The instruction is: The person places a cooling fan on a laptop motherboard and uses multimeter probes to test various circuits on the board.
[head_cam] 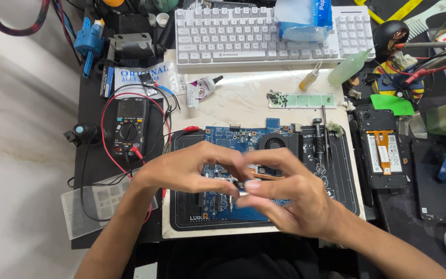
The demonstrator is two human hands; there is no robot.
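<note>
Both forearms reached in from below, the left hand [189,173] and right hand [290,199] meeting above the blue laptop circuit board [233,137] on the black work mat [181,217]. Fingertips of both hands were pinched together on a small silver-and-black part [239,185], held just above the board.

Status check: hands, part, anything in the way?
Left hand and right hand pinch small dark metal part together. Above blue laptop circuit board. Nothing blocking.

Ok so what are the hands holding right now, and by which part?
A small dark part, pinched between the fingertips of the left hand and right hand above the blue circuit board. What it is, and where on it the grip falls, is too small to tell.
</note>
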